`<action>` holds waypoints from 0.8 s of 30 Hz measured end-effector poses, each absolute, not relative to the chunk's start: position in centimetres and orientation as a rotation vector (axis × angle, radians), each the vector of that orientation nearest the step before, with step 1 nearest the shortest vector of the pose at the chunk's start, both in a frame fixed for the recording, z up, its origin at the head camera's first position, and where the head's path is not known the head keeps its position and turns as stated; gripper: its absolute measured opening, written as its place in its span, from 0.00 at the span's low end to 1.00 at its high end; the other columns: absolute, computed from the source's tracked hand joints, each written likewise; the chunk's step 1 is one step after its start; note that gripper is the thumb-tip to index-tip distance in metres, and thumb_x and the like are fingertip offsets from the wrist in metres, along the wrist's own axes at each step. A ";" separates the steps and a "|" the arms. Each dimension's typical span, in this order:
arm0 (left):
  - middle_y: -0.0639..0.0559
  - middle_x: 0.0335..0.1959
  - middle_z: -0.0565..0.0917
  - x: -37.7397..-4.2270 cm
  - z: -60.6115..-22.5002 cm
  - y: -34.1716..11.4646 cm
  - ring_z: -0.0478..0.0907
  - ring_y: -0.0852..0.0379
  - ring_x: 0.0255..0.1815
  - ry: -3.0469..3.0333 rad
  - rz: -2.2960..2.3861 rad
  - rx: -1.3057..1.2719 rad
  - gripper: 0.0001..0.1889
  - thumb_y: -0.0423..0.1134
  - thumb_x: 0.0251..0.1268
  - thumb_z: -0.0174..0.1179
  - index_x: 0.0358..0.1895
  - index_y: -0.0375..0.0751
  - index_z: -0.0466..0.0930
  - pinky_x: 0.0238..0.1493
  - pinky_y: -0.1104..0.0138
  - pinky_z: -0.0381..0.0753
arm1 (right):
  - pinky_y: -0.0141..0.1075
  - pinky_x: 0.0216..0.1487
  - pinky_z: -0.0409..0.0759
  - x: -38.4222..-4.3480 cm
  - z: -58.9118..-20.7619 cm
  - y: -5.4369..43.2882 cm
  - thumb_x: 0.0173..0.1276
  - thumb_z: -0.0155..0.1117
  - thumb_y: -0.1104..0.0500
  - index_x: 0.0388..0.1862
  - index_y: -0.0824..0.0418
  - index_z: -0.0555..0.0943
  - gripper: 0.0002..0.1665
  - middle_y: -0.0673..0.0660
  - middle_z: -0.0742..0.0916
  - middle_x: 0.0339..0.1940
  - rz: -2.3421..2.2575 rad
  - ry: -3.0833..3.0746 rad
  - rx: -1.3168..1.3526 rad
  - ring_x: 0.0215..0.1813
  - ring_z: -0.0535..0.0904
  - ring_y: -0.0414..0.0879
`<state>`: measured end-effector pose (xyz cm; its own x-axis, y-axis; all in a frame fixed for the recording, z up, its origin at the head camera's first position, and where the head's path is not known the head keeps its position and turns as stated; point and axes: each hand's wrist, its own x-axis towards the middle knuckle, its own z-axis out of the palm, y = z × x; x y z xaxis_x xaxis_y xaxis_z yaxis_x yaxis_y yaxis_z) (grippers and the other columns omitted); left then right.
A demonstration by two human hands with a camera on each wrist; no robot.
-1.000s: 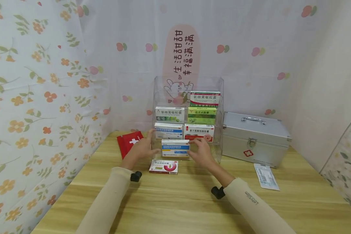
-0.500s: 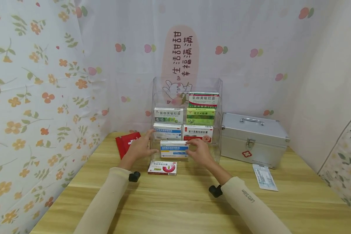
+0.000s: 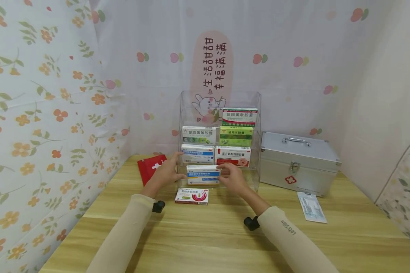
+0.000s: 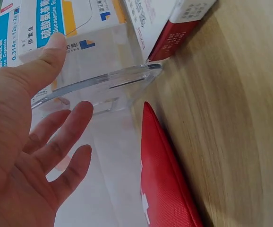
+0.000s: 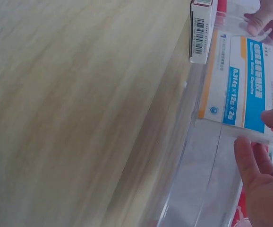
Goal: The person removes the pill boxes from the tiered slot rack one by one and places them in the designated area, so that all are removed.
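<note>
Blue-and-white oblong cardboard box [image 3: 202,176], shifted toward nine o'clock, apparently better-aligned; your left hand [image 3: 164,173], fingers apart; right hand [image 3: 234,179], grip unclear.

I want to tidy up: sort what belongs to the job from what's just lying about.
Job: left hand; right hand; blue-and-white box between them; clear rack; boxes racked above; probably flat box in front.

Apparently lying about: red pouch; silver case; white packet.

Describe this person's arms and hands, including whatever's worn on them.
The left sleeve and right sleeve are cream-coloured and end at the wrists; the right one carries dark lettering. A small black device shows beside the left cuff, another beside the right. The left hand and right hand are ungloved.
</note>
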<state>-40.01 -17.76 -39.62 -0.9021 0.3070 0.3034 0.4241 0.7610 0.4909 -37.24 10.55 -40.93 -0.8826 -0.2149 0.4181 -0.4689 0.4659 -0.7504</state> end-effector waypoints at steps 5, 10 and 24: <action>0.44 0.54 0.82 -40.0 -39.5 -17.6 0.82 0.47 0.49 -2.772 -0.864 -0.549 0.51 0.45 0.50 0.77 0.75 0.53 0.53 0.48 0.53 0.84 | 0.46 0.48 0.84 -37.4 -41.3 10.6 0.61 0.69 0.73 0.52 0.63 0.82 0.20 0.63 0.84 0.53 1.442 -2.457 0.584 0.51 0.84 0.60; 0.43 0.54 0.82 -39.7 -39.2 -17.7 0.81 0.46 0.50 -2.801 -0.823 -0.521 0.51 0.46 0.51 0.76 0.75 0.54 0.52 0.48 0.52 0.84 | 0.46 0.48 0.84 -37.6 -41.5 10.4 0.60 0.69 0.72 0.53 0.62 0.81 0.21 0.62 0.84 0.53 1.450 -2.460 0.590 0.52 0.84 0.60; 0.41 0.55 0.82 -39.9 -39.2 -17.5 0.81 0.45 0.51 -2.809 -0.840 -0.532 0.51 0.45 0.51 0.77 0.75 0.51 0.51 0.50 0.51 0.83 | 0.43 0.50 0.83 -37.9 -42.5 9.5 0.62 0.67 0.74 0.44 0.69 0.80 0.12 0.63 0.83 0.43 1.494 -2.264 0.673 0.49 0.84 0.58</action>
<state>-39.91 -17.52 -39.24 -0.9238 0.2888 0.2515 0.3795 0.7789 0.4994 -37.88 9.47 -42.46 -0.8277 -0.1964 0.5256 -0.5605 0.3332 -0.7582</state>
